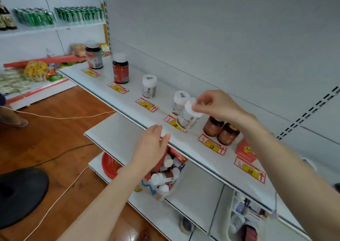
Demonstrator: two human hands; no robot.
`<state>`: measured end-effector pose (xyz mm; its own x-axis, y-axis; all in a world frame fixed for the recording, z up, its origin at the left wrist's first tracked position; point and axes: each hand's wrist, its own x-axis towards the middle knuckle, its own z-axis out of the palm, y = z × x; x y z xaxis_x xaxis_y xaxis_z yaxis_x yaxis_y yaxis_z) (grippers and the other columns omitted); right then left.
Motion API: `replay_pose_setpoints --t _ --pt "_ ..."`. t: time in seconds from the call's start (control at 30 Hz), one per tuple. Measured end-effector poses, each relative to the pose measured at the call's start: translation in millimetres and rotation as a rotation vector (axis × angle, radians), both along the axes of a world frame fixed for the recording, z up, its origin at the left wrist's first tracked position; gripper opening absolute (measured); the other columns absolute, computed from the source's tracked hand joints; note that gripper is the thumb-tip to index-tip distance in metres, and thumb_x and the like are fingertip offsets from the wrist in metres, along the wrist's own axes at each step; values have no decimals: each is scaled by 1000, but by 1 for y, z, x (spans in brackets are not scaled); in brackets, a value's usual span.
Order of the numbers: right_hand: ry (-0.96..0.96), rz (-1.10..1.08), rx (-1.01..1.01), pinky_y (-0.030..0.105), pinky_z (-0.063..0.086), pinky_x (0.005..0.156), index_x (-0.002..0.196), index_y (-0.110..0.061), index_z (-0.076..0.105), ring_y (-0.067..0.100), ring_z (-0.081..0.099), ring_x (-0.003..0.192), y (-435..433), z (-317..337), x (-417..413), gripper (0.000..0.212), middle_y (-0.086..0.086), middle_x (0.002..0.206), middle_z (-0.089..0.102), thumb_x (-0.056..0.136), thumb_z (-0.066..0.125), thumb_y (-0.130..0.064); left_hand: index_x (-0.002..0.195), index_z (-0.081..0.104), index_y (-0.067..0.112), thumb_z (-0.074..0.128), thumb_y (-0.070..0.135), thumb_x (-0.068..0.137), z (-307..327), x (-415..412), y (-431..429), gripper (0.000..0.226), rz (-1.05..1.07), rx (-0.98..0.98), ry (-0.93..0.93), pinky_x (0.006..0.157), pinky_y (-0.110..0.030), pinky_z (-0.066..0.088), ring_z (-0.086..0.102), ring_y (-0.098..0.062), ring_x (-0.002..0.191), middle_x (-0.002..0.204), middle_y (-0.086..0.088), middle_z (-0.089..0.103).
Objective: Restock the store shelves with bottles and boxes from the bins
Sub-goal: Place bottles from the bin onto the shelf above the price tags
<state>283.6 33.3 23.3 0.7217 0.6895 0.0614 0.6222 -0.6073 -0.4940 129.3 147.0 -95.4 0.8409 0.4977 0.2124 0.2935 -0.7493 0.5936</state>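
My right hand [217, 106] grips the white cap of a white bottle [189, 116], tilted on the shelf's front edge over a price tag. Another white bottle [180, 101] stands right behind it. My left hand [150, 148] hovers open at the shelf edge [193, 154], holding nothing, above a clear bin [163, 178] of white-capped bottles on the lower shelf. Along the shelf stand a white jar [149, 86], a red-labelled dark bottle [120, 69], a dark bottle [93, 55], two brown jars [221, 130] and a red box [245, 150].
A second bin [242, 216] of bottles sits on the lower shelf at right. A red bowl [110, 165] lies left of the clear bin. On the wooden floor are a black round base [20, 194], cables and another person's foot [12, 117]. Green cans [79, 13] fill a far shelf.
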Motion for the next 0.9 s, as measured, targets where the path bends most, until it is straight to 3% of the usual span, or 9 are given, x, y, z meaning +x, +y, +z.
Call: replay_pose_setpoints --t 0.1,0.17,0.27,0.37,0.43,0.57,0.67,0.77,0.9 --pt "-52 -14 -124 22 29 61 107 -11 60 13 46 89 14 -3 34 31 1 101 51 82 66 -28 107 61 -7 33 47 85 -20 28 13 65 -81 159 242 76 -45 53 63 -41 94 104 -25 64" --pt "-35 -27 -187 22 31 61 111 -10 57 14 45 90 23 -11 51 34 5 109 52 82 65 -26 115 58 -8 32 55 84 -30 44 14 75 -49 247 333 86 -49 49 58 -40 108 116 -27 60" --pt "-10 -35 -255 23 32 68 115 -9 54 15 43 92 34 -22 68 36 9 117 53 84 64 -24 144 16 -2 9 67 85 -41 51 14 91 -74 276 425 115 -43 9 11 -33 142 152 -22 15" --pt "15 -28 -303 19 30 58 115 -9 54 15 43 91 42 -33 76 36 8 117 52 84 63 -24 146 10 0 -10 67 74 -49 50 14 101 -64 288 384 110 -38 -6 3 -33 143 154 -21 7" --pt "37 -33 -306 19 31 58 114 -10 54 15 44 91 44 -37 79 35 6 114 52 84 63 -24 143 22 -3 -4 65 79 -50 49 14 97 -61 278 389 108 -40 -1 13 -36 141 151 -24 18" --pt "45 -29 -307 17 30 58 114 -12 54 14 44 91 44 -37 80 34 0 103 47 83 64 -23 121 55 -7 14 58 91 -51 51 14 83 -81 253 400 99 -48 33 49 -39 121 128 -27 52" --pt "56 -28 -302 17 32 59 113 -13 55 14 45 91 43 -36 76 33 0 102 46 82 64 -21 120 56 -6 21 58 89 -54 51 15 80 -96 278 381 97 -48 33 51 -37 120 127 -26 54" --pt "64 -43 -312 23 34 72 115 -15 55 14 45 94 43 -35 70 34 -1 105 45 82 64 -21 121 56 -6 18 58 91 -56 49 17 81 -101 273 364 96 -50 39 50 -39 120 127 -27 53" --pt "91 -82 -309 25 34 78 115 -16 55 15 45 96 44 -33 64 34 5 117 50 83 64 -21 119 56 -9 25 56 86 -55 48 18 79 -130 279 327 93 -53 42 51 -41 119 126 -29 53"
